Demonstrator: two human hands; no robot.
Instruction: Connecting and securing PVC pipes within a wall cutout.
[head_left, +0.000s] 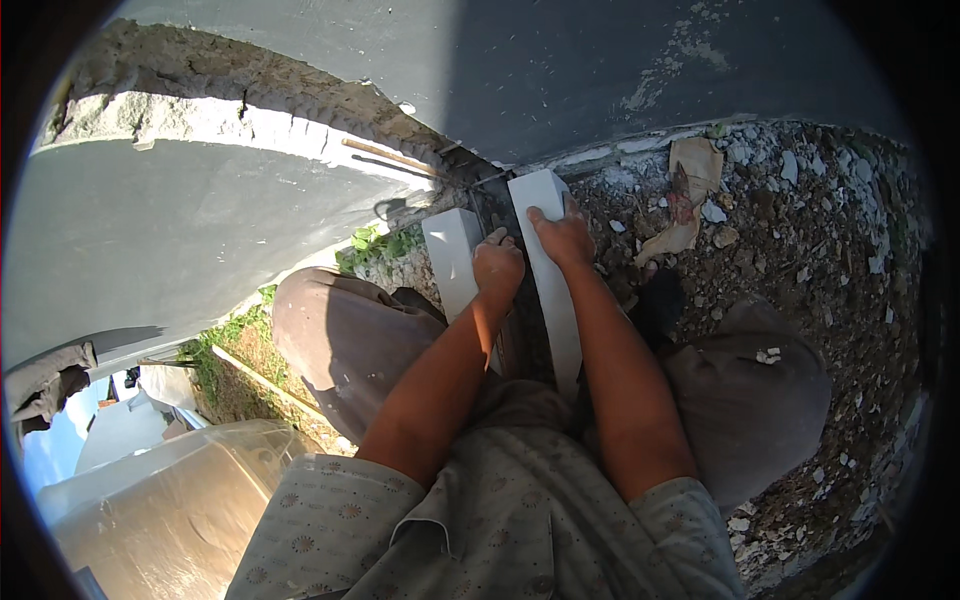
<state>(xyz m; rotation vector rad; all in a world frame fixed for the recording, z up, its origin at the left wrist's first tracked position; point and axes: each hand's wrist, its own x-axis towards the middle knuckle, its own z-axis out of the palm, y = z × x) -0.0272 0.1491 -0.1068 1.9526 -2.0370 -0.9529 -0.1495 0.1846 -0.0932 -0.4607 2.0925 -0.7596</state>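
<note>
Two long white blocks stand side by side between my knees, with a dark narrow gap (pixel 527 330) between them. My right hand (pixel 565 238) grips the upper part of the right white block (pixel 545 270), its thumb on the face and its fingers round the far side edge. Close to the right edge of the left white block (pixel 452 255), my left hand (pixel 498 264) is closed, its fingers curled. Whatever it may hold is hidden, and I cannot tell whether it touches that block.
Grey walls (pixel 640 70) meet in a corner ahead, the left one (pixel 230 200) with a rough broken ledge. A wooden stick (pixel 390 158) lies there. Rubble soil (pixel 780 230) and torn brown paper (pixel 690 195) are at right. Left are grass, a pole (pixel 265 382) and a plastic-wrapped stack (pixel 190 500).
</note>
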